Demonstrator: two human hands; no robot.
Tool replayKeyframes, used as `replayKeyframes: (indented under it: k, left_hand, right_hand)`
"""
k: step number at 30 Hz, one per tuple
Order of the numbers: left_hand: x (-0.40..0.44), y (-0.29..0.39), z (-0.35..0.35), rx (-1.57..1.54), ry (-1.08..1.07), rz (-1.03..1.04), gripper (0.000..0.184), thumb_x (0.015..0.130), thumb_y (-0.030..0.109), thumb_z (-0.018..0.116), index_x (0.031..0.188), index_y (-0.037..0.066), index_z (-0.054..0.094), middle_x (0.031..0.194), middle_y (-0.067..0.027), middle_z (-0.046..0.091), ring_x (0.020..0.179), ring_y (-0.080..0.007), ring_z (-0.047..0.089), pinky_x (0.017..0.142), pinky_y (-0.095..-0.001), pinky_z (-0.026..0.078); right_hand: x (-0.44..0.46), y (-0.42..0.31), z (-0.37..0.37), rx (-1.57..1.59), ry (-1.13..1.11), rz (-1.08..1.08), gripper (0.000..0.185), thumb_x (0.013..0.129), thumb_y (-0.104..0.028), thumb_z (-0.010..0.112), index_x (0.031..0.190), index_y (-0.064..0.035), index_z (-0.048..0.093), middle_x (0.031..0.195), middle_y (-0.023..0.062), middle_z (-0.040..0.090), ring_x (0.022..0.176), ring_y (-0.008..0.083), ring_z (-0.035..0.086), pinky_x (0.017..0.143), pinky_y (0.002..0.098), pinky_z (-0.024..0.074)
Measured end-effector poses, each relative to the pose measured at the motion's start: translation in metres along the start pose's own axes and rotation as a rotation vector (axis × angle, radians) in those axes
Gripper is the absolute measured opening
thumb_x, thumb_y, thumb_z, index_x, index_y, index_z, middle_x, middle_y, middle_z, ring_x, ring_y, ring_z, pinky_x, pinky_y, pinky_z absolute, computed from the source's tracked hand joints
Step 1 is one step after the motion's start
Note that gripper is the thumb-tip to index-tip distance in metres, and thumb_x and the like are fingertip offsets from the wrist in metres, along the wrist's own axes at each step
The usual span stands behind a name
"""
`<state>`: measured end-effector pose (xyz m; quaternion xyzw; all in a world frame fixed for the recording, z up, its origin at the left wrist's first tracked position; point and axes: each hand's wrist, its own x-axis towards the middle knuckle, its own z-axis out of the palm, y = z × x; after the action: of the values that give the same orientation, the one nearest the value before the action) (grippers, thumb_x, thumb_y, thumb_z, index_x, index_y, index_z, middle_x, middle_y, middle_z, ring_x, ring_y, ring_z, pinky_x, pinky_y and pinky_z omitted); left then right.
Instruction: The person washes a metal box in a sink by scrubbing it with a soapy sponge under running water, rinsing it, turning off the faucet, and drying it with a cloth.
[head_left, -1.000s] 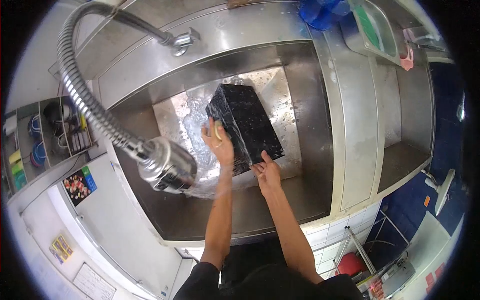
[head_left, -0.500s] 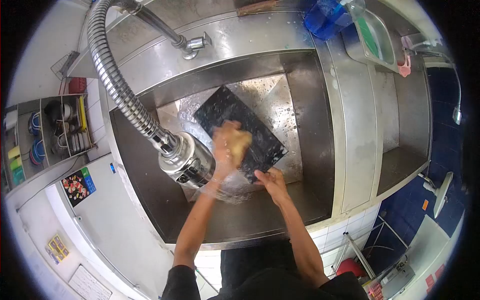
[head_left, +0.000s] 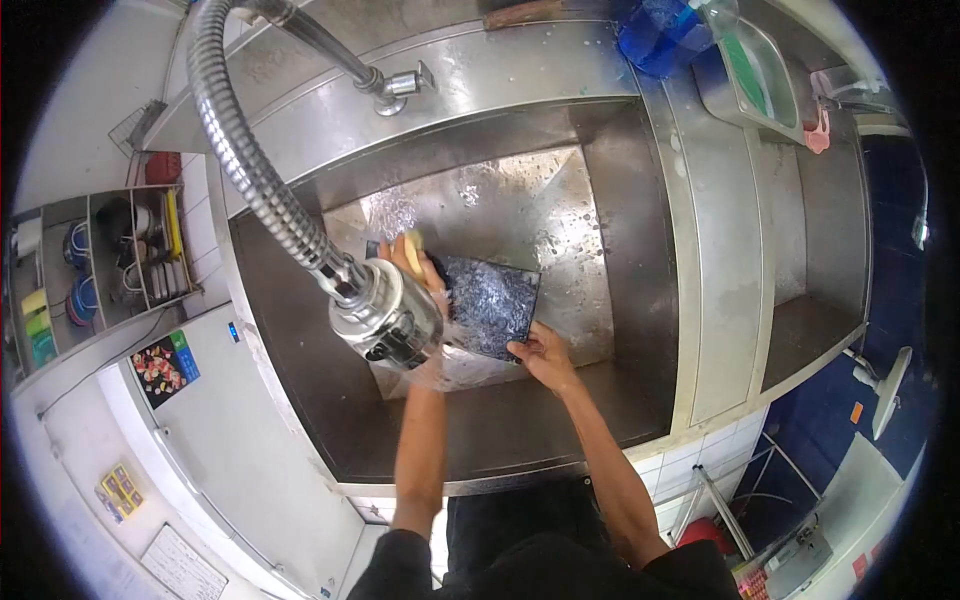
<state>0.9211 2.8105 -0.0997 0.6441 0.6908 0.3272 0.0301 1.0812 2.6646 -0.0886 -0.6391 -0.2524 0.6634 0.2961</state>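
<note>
A flat black rectangular board [head_left: 490, 305], wet and streaked with suds, is held tilted low in the steel sink [head_left: 560, 225]. My right hand [head_left: 546, 358] grips its near right corner, thumb on top. My left hand [head_left: 432, 282] is at the board's left part, closed around a yellow sponge [head_left: 413, 252]; the spray head partly covers this hand. Water runs from the chrome spray head [head_left: 390, 318] over my left wrist and the board's near edge.
A coiled metal hose [head_left: 235, 135] arches over the sink's left side. At the back right stand a blue container [head_left: 650, 40] and a steel pan [head_left: 740, 85] with something green inside. A second basin [head_left: 825, 240] lies to the right. Shelves with dishes [head_left: 100, 255] are at far left.
The board has turned and shifted, and now lies tilted more level across the sink. My left hand with the sponge has moved left to the board's far end. The whole view has shifted slightly.
</note>
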Motion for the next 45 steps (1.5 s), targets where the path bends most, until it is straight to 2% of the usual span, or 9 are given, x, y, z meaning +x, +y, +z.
replayKeyframes:
  k: [4,8,11,18,21,26,30,33,45]
  left_hand:
    - [-0.047,0.039,-0.014,-0.391,-0.511,0.340,0.046,0.084,0.012,0.059,0.129,0.002,0.054,0.131,-0.0245,0.052,0.123,-0.0450,0.048,0.109,-0.0540,0.034]
    - [-0.018,0.001,-0.014,-0.191,-0.355,0.429,0.040,0.084,0.017,0.060,0.121,0.003,0.059,0.123,-0.0224,0.058,0.119,-0.0396,0.052,0.107,-0.0518,0.034]
    - [0.008,-0.040,-0.030,-0.048,-0.283,-0.067,0.030,0.098,0.026,0.049,0.094,0.003,0.068,0.082,-0.0185,0.066,0.069,-0.0304,0.064,0.060,-0.0440,0.049]
    - [-0.083,-0.145,0.021,-0.271,-0.026,-0.150,0.031,0.101,0.020,0.045,0.105,-0.006,0.061,0.104,-0.0228,0.066,0.087,-0.0342,0.063,0.072,-0.0418,0.048]
    - [-0.090,0.001,-0.017,-0.197,-0.384,0.183,0.019,0.096,0.012,0.051,0.102,-0.003,0.061,0.103,-0.0244,0.063,0.096,-0.0403,0.058,0.086,-0.0498,0.044]
    - [-0.130,-0.028,-0.043,-0.325,-0.682,0.369,0.017,0.094,0.010,0.056,0.104,-0.001,0.063,0.104,-0.0241,0.061,0.097,-0.0425,0.056,0.089,-0.0513,0.043]
    - [-0.123,-0.042,-0.048,-0.017,-0.290,-0.038,0.018,0.082,0.003,0.058,0.099,-0.001,0.063,0.107,-0.0247,0.057,0.099,-0.0433,0.053,0.089,-0.0515,0.042]
    - [-0.160,-0.044,-0.037,-0.127,-0.556,0.365,0.009,0.090,0.009,0.061,0.089,0.001,0.061,0.089,-0.0176,0.055,0.089,-0.0371,0.053,0.082,-0.0530,0.041]
    - [-0.041,-0.025,-0.006,-0.127,-0.341,0.074,0.014,0.088,0.007,0.057,0.099,-0.001,0.058,0.098,-0.0207,0.057,0.097,-0.0400,0.054,0.085,-0.0505,0.042]
  right_hand:
    - [0.006,-0.004,0.012,0.023,-0.018,-0.105,0.029,0.088,-0.005,0.068,0.116,0.0001,0.061,0.103,0.0082,0.069,0.089,0.0163,0.064,0.082,0.0335,0.0507]
    - [0.004,0.015,-0.015,-0.116,0.025,-0.175,0.028,0.086,-0.006,0.071,0.109,0.0029,0.059,0.088,0.0093,0.064,0.080,0.0155,0.059,0.076,0.0325,0.0487]
    - [-0.007,0.041,-0.037,-0.168,0.053,-0.170,0.028,0.086,-0.010,0.072,0.107,0.0038,0.058,0.083,0.0090,0.059,0.077,0.0143,0.055,0.073,0.0318,0.0471]
    - [0.004,0.030,-0.032,0.182,0.008,0.063,0.037,0.088,-0.018,0.074,0.117,-0.0003,0.061,0.107,0.0076,0.066,0.092,0.0178,0.060,0.083,0.0310,0.0474]
    - [0.028,0.041,-0.015,0.331,0.104,0.210,0.036,0.088,-0.018,0.073,0.119,-0.0046,0.063,0.111,0.0060,0.066,0.097,0.0175,0.060,0.086,0.0311,0.0478]
    - [0.004,0.010,-0.030,0.392,0.339,0.308,0.046,0.092,-0.019,0.067,0.131,0.0032,0.055,0.126,0.0124,0.060,0.113,0.0244,0.055,0.100,0.0377,0.0405]
    - [0.014,0.071,-0.032,0.615,0.475,0.407,0.056,0.094,-0.011,0.061,0.143,0.0040,0.039,0.146,0.0153,0.045,0.135,0.0286,0.038,0.114,0.0402,0.0237]
    - [0.006,0.034,-0.021,0.577,0.442,0.333,0.053,0.095,-0.010,0.062,0.142,0.0042,0.043,0.142,0.0147,0.050,0.131,0.0283,0.044,0.111,0.0408,0.0292]
    - [-0.005,0.023,-0.003,0.458,0.442,0.061,0.037,0.093,-0.021,0.069,0.122,0.0003,0.063,0.115,0.0074,0.065,0.104,0.0189,0.057,0.095,0.0316,0.0422]
